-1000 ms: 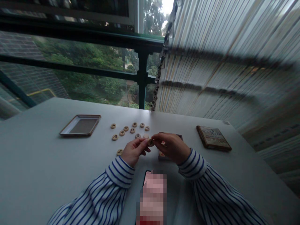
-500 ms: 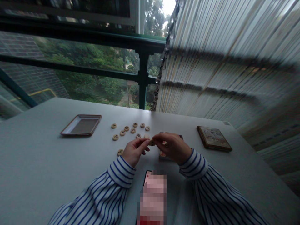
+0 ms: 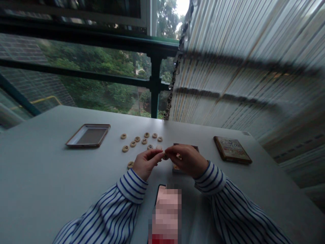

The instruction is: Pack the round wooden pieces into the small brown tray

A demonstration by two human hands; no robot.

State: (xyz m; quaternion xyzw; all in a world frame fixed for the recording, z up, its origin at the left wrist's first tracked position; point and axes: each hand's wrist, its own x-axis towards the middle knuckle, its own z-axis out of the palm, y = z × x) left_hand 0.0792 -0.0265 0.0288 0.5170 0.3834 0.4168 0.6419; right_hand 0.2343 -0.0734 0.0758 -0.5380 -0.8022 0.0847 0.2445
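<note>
Between the fingertips of both hands is a small round Chinese chess piece (image 3: 165,156), pale wood with a dark mark. My left hand (image 3: 146,163) pinches its left side with thumb and fingers. From the right, my right hand (image 3: 187,158) grips the same piece and partly covers it. Beneath the right hand sits a small box (image 3: 176,171) with pieces in it, mostly hidden by that hand. Several loose pieces (image 3: 133,144) lie on the table beyond and beside my left hand, one of them (image 3: 130,164) close to my left wrist.
At the far left lies a shallow open tray or lid (image 3: 88,135). A flat printed box (image 3: 232,150) rests on the right of the white table (image 3: 50,183). A phone with a blurred screen (image 3: 166,213) lies between my forearms. Behind stand a window and a string curtain (image 3: 215,67).
My left fingers have closed in slightly toward the right hand and cover more of the piece. Everything on the table stays in place.
</note>
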